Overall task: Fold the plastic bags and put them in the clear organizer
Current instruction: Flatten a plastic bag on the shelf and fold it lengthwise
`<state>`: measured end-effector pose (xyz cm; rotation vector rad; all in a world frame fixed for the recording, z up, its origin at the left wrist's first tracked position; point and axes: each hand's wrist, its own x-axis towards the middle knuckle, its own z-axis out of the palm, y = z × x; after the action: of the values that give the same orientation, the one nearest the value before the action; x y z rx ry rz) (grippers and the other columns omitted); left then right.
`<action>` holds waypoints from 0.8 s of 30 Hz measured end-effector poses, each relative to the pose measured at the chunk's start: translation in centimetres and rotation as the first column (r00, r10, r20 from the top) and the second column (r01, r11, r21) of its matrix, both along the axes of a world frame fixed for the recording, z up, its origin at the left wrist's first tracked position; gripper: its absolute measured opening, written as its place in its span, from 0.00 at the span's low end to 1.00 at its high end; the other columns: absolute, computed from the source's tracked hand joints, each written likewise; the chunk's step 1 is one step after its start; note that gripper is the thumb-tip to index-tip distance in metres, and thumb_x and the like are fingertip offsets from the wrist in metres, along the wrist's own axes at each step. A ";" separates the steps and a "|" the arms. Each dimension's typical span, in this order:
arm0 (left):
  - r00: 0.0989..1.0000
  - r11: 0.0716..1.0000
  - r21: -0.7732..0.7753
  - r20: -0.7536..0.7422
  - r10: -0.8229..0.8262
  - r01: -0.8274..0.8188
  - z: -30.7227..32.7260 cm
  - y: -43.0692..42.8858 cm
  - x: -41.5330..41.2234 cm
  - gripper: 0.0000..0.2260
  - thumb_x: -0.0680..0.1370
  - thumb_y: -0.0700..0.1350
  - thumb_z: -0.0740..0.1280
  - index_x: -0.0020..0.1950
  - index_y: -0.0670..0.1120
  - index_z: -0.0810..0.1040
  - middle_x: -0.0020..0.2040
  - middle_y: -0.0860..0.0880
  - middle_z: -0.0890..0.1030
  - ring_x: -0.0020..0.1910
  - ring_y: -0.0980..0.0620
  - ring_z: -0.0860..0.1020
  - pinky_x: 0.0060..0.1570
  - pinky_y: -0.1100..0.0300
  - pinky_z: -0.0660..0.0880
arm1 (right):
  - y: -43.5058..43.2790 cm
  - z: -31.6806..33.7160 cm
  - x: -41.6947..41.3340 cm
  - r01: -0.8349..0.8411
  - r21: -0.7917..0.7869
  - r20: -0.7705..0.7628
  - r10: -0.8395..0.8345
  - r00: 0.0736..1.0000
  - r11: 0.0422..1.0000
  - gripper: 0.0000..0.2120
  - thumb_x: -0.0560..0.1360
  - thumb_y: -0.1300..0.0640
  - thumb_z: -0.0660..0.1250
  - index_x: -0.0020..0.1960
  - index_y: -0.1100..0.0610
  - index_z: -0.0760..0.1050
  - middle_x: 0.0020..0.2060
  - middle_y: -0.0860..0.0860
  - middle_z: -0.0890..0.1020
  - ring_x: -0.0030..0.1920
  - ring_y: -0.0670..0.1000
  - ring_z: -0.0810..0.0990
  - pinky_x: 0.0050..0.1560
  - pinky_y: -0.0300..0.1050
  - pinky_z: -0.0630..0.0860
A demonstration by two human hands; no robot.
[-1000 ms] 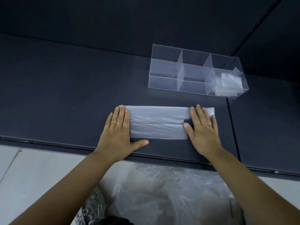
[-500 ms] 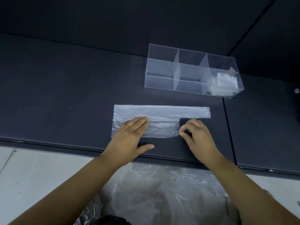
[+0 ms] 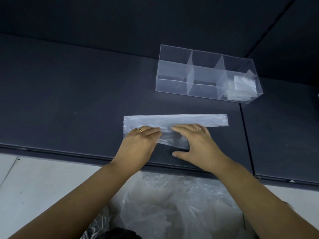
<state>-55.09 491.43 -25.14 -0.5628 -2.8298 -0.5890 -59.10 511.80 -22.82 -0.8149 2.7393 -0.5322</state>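
The left hand lies flat, fingers straight, pressing the plastic bag onto the dark table. Just right of it the bag's near flap looks slightly raised. The right hand rests on that flap with fingers stretched out and thumb apart; neither hand pinches anything. Just beyond the fingertips the bag runs as a long strip. I'd let the left hand pin while the right sweeps outward, matching edges and pushing out air. Well beyond the right hand stands the clear organizer, with folded bags in its right compartment.
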 end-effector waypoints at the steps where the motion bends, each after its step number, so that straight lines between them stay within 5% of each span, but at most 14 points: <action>1: 1.000 1.000 0.011 0.018 0.004 -0.004 0.3 -0.1 0.0 0.11 0.65 0.32 0.77 0.45 0.40 0.84 0.48 0.45 0.85 0.45 0.46 0.84 0.39 0.52 0.81 | 0.0 -0.4 -0.1 0.033 -0.046 0.005 -0.032 0.999 0.998 0.28 0.70 0.48 0.74 0.68 0.49 0.72 0.67 0.41 0.72 0.68 0.46 0.67 0.72 0.44 0.55; 5: 0.987 0.996 0.070 0.152 0.049 -0.061 1.1 -0.7 -0.3 0.04 0.76 0.40 0.69 0.49 0.41 0.82 0.47 0.46 0.84 0.49 0.45 0.81 0.44 0.51 0.79 | 0.5 -1.2 -0.6 0.162 -0.224 -0.025 -0.172 0.985 0.961 0.09 0.71 0.60 0.72 0.52 0.54 0.82 0.55 0.43 0.81 0.57 0.48 0.77 0.63 0.50 0.70; 9: 0.939 0.949 0.248 0.328 0.106 -0.194 1.3 -2.8 -1.0 0.10 0.80 0.46 0.64 0.56 0.48 0.83 0.53 0.52 0.84 0.53 0.52 0.80 0.53 0.55 0.75 | 0.8 -0.7 -1.4 0.309 -0.324 0.109 -0.289 0.951 0.894 0.07 0.75 0.65 0.66 0.46 0.55 0.81 0.49 0.45 0.83 0.52 0.48 0.80 0.58 0.46 0.74; 12: 0.873 0.856 0.406 0.478 0.100 -0.320 1.9 -4.4 -1.4 0.08 0.79 0.45 0.65 0.52 0.48 0.85 0.50 0.56 0.84 0.50 0.59 0.81 0.54 0.62 0.74 | 0.7 0.0 -1.7 0.375 -0.309 0.216 -0.320 0.923 0.874 0.07 0.78 0.52 0.64 0.51 0.53 0.79 0.49 0.44 0.82 0.52 0.46 0.79 0.59 0.51 0.74; 16: 0.854 0.872 0.363 0.508 0.109 -0.327 1.9 -4.5 -2.0 0.10 0.79 0.46 0.66 0.44 0.45 0.84 0.40 0.51 0.84 0.43 0.53 0.81 0.46 0.59 0.74 | -2.3 0.0 0.2 0.287 -0.131 -0.133 -0.304 0.943 0.949 0.31 0.66 0.33 0.66 0.62 0.50 0.73 0.62 0.46 0.75 0.65 0.48 0.70 0.70 0.55 0.61; 20: 0.864 0.877 0.360 0.492 0.110 -0.317 1.9 -4.0 -2.1 0.08 0.79 0.46 0.66 0.45 0.48 0.84 0.41 0.57 0.84 0.41 0.60 0.80 0.44 0.64 0.74 | -7.2 -1.3 1.2 0.288 -0.137 -0.229 -0.313 0.922 0.948 0.28 0.65 0.46 0.74 0.62 0.55 0.74 0.62 0.52 0.74 0.65 0.54 0.70 0.70 0.55 0.61; 24: 0.860 0.867 0.375 0.499 0.110 -0.328 1.6 -4.4 -1.7 0.08 0.79 0.47 0.66 0.46 0.48 0.85 0.41 0.60 0.83 0.42 0.64 0.79 0.44 0.72 0.70 | -7.0 -1.7 0.2 0.381 -0.183 -0.210 -0.414 0.886 0.907 0.13 0.69 0.63 0.68 0.53 0.55 0.78 0.50 0.50 0.81 0.53 0.56 0.78 0.61 0.49 0.66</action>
<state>-56.81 487.07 -23.53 0.0122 -2.9424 -1.4447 -58.90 504.80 -24.57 -0.3523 3.1502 -0.7497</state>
